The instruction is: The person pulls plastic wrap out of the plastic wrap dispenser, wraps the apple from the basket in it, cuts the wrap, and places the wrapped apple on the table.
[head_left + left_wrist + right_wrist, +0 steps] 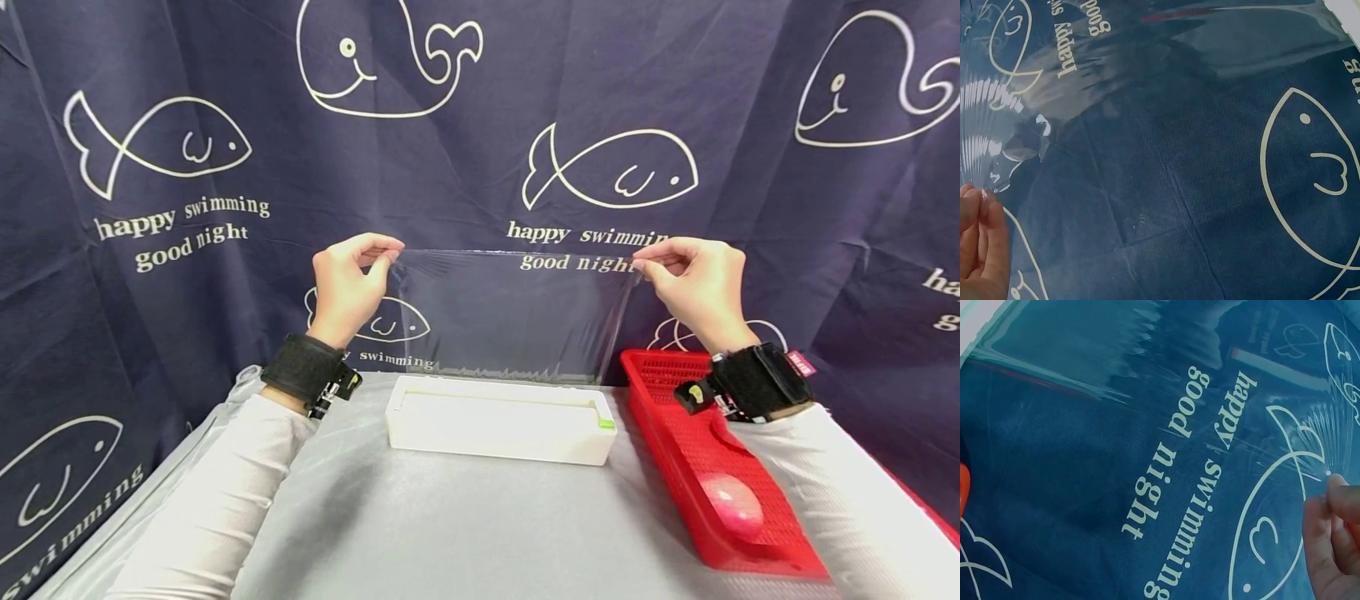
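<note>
A clear sheet of cling film [510, 317] is stretched upright between the two hands. My left hand [352, 279] pinches its upper left corner between thumb and fingers, and my right hand [697, 279] pinches the upper right corner. In both wrist views the film gathers into fine creases at the fingertips. Its jagged lower edge hangs just behind a long white cling film dispenser [498, 429] with a green piece [606, 423] at its right end. Whether film and dispenser are joined cannot be told.
On the right of the grey-covered table [450, 525] is a red plastic basket [675, 492]. It holds a round pink-and-white item [733, 504] and a red item partly hidden by my right forearm. A dark blue curtain [465, 183] with fish and whale drawings hangs behind.
</note>
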`<action>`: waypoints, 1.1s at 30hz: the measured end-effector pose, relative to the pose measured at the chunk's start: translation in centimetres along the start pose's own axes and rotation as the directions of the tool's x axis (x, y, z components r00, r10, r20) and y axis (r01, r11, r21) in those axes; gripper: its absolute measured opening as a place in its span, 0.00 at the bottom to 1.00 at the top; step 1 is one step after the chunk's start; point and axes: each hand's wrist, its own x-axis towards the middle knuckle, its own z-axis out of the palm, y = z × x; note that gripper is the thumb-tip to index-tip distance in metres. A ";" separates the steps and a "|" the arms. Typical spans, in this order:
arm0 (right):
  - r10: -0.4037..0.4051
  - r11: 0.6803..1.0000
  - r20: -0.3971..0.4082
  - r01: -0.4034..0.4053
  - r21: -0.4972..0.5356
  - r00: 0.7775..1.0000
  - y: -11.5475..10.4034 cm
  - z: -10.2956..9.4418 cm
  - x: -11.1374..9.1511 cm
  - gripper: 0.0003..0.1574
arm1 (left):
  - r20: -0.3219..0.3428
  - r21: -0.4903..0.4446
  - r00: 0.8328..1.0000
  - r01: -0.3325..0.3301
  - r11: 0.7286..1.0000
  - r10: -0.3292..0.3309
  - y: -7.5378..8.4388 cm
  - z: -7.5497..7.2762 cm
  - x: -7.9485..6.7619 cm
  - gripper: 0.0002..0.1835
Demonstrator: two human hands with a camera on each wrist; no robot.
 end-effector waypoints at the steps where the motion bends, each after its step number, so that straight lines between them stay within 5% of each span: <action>1: 0.000 1.000 0.001 0.000 -0.001 1.000 0.0 -0.1 0.0 0.06 | -0.001 0.000 1.000 0.000 1.000 0.000 0.0 0.0 0.0 0.06; 33: -0.005 1.000 -0.022 0.006 0.020 1.000 -0.7 -1.1 1.3 0.06 | -0.026 0.002 1.000 -0.014 1.000 0.014 0.5 -1.0 1.6 0.07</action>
